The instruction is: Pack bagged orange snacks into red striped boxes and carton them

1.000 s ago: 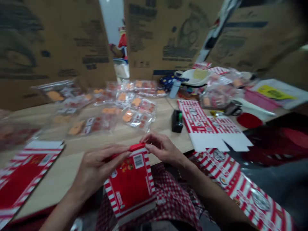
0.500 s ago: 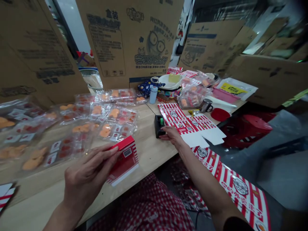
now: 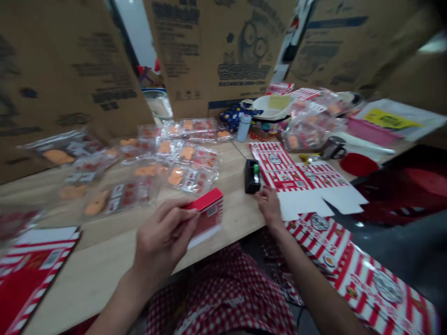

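My left hand (image 3: 165, 232) grips a small red-and-white box (image 3: 206, 214) between thumb and fingers, holding it upright over the near side of the table. Its red end faces up and a barcode shows on one side. My right hand (image 3: 268, 204) is beside the near end of a black tape dispenser (image 3: 251, 177) with a green roll core. The fingers of that hand are curled together, and whatever is in them is too small to make out. Just right of the dispenser lies a flat striped carton sheet (image 3: 296, 174) with white flaps.
Clear packs of orange pieces (image 3: 178, 174) spread over the table's left and back. A striped carton (image 3: 38, 265) lies near left; more striped sheets (image 3: 370, 279) hang low at right. Behind stand a blue bottle (image 3: 243, 128), a metal mug (image 3: 333, 147) and large cardboard boxes (image 3: 216, 56).
The view has turned left, so things sit farther right in it. My right hand has drawn back from the tape dispenser, its fingers more curled. My left hand still holds the box.
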Action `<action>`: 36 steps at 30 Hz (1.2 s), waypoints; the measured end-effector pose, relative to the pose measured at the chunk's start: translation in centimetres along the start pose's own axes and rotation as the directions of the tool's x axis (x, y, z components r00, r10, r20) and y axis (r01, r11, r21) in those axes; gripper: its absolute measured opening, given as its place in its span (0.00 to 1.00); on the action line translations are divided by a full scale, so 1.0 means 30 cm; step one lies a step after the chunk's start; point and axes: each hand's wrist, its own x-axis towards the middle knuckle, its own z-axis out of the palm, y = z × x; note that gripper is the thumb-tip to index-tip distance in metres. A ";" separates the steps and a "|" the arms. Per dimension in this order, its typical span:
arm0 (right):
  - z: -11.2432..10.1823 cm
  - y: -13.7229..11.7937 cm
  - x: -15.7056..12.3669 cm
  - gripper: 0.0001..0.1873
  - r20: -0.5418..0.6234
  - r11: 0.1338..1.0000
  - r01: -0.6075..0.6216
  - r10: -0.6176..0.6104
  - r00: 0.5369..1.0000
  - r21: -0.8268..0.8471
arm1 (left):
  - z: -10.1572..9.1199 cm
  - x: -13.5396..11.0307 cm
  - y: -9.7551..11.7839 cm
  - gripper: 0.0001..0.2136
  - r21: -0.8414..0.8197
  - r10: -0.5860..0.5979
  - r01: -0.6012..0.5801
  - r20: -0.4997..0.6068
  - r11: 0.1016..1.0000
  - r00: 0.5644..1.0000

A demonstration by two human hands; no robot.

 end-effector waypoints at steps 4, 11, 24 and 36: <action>-0.045 -0.213 -0.156 0.09 0.331 0.969 0.063 -0.142 0.933 0.240 | -0.011 -0.001 0.028 0.07 -0.081 0.006 -0.004 0.033 0.997 0.999; 0.023 -0.501 -0.349 0.34 0.637 0.880 -0.139 -0.212 0.741 0.455 | -0.006 -0.043 0.056 0.13 -0.118 -0.098 0.098 0.004 0.988 0.995; 0.093 -0.472 -0.354 0.38 0.596 0.897 -0.119 -0.180 0.782 0.427 | -0.044 -0.018 0.062 0.09 -0.237 -0.111 0.128 0.084 0.963 0.990; 0.129 -0.431 -0.361 0.38 0.504 0.888 -0.031 -0.231 0.832 0.459 | -0.040 0.064 0.052 0.10 -0.164 -0.416 0.473 0.291 0.866 0.862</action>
